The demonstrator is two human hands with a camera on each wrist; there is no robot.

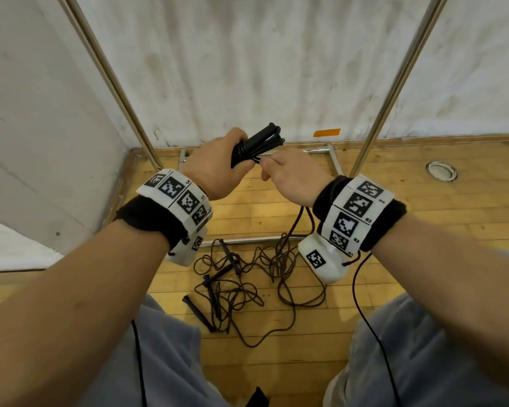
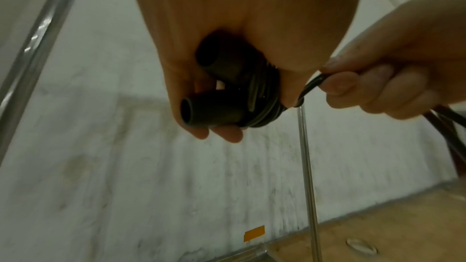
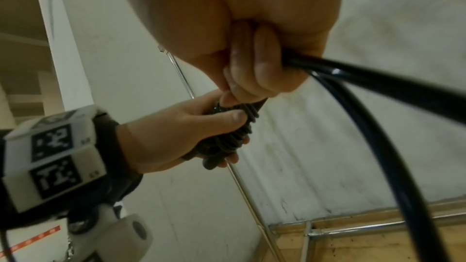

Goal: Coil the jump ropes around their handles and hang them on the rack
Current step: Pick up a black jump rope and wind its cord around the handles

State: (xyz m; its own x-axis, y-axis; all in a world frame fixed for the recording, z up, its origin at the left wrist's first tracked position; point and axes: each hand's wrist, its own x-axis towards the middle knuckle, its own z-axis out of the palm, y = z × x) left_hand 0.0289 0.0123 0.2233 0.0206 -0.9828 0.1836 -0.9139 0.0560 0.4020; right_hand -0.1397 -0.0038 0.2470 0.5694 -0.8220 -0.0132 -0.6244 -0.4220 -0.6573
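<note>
My left hand (image 1: 218,163) grips two black jump-rope handles (image 1: 259,142) held side by side, with several turns of black rope coiled round them (image 2: 262,95). In the left wrist view the two handle ends (image 2: 201,103) point toward the camera. My right hand (image 1: 288,174) pinches the same rope (image 3: 353,75) right beside the coil and the slack runs down from it toward the floor (image 1: 294,227). Both hands are at chest height in front of the metal rack (image 1: 394,83).
More dark jump ropes with handles (image 1: 232,286) lie tangled on the wooden floor between my knees. The rack's base bars (image 1: 332,157) stand on the floor near the white wall. An orange tape strip (image 1: 326,132) is on the wall, and a round floor fitting (image 1: 441,170) is at the right.
</note>
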